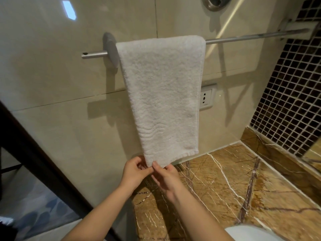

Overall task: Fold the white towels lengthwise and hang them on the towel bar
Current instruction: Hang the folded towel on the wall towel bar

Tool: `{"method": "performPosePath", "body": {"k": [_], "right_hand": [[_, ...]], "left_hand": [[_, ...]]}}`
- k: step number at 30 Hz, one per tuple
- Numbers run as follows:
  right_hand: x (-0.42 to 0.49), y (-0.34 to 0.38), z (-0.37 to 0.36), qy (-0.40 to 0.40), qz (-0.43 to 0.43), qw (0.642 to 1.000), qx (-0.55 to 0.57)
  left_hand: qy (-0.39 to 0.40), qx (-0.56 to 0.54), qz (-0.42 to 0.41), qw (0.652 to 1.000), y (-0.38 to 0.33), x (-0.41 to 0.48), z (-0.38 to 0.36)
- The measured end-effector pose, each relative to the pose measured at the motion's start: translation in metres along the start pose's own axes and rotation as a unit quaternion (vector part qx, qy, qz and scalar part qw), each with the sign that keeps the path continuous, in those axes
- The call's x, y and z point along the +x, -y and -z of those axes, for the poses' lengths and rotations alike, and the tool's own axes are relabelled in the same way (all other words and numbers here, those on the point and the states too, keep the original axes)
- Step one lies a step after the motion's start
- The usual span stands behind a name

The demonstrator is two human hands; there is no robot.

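The left hand (134, 168) and right hand (166, 176) pinch the towel (163, 94) by its bottom corner, bar (251, 36) above them. Tugging down gently should level the edges.

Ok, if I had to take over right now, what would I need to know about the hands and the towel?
Left hand: pinches the white towel at its lower left corner.
Right hand: pinches the same hem beside it.
Towel: folded, draped over the towel bar next to its left bracket.
Done: this towel hangs.
To do: let go once the hem sits straight. The bar's right part is bare, and no second towel is in view.
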State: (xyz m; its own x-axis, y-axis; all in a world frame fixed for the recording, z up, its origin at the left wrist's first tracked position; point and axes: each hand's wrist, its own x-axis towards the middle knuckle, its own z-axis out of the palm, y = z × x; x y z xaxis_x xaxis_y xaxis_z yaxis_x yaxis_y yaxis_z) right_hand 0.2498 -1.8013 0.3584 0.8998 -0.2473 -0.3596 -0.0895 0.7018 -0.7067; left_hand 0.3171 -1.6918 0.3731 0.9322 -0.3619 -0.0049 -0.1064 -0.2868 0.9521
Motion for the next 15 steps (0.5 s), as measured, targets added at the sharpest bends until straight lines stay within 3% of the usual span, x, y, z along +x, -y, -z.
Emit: {"method": "performPosePath", "body": {"k": [4, 8, 12, 15], "right_hand": [[-0.004, -0.003, 0.0, -0.008, 0.013, 1.0, -0.009], [-0.007, -0.005, 0.001, -0.027, 0.002, 0.999, -0.017], [-0.009, -0.005, 0.001, -0.035, -0.008, 0.999, -0.035], [-0.01, -0.006, -0.001, -0.051, -0.013, 0.998, -0.042]], "left_hand": [[0.033, 0.052, -0.046, 0.997, -0.018, -0.01, 0.015], [-0.026, 0.106, -0.181, 0.977, -0.077, -0.017, 0.047], [-0.088, 0.199, -0.385, 0.897, -0.159, -0.025, 0.077], [-0.139, 0.264, -0.505, 0.81, -0.215, -0.031, 0.095]]}}
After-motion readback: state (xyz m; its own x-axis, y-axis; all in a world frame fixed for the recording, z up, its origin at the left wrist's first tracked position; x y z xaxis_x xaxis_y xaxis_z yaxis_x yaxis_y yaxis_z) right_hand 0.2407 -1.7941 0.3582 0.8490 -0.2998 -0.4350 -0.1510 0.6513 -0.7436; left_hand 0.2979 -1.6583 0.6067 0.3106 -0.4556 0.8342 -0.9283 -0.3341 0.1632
